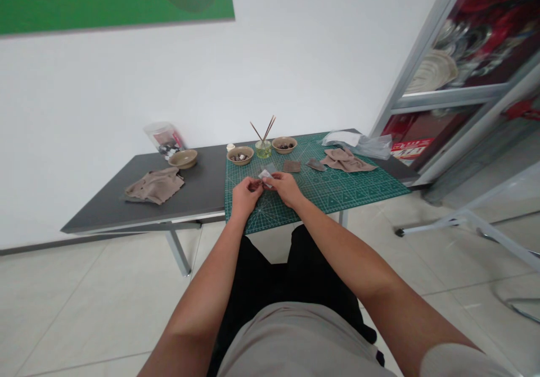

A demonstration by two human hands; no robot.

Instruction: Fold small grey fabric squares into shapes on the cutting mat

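Above the green cutting mat (pixel 333 191), my right hand (pixel 286 188) pinches a small whitish packet or piece (pixel 265 175). My left hand (pixel 247 194) meets it from the left, fingers curled together; what its fingertips hold is too small to make out. Just beyond the hands lie a brown square (pixel 292 166) and a greyish small piece (pixel 316 165). Two tan bowls with small dark and light items, the left bowl (pixel 240 162) and the right bowl (pixel 284 150), flank a glass jar (pixel 264 149) holding thin sticks.
A brown cloth (pixel 346 160) and clear plastic bags (pixel 373 146) lie at the mat's right. On the dark table (pixel 198 194) at left are another brown cloth (pixel 155 186), a tan bowl (pixel 183 159) and a plastic bag (pixel 164 138). A white wall stands behind.
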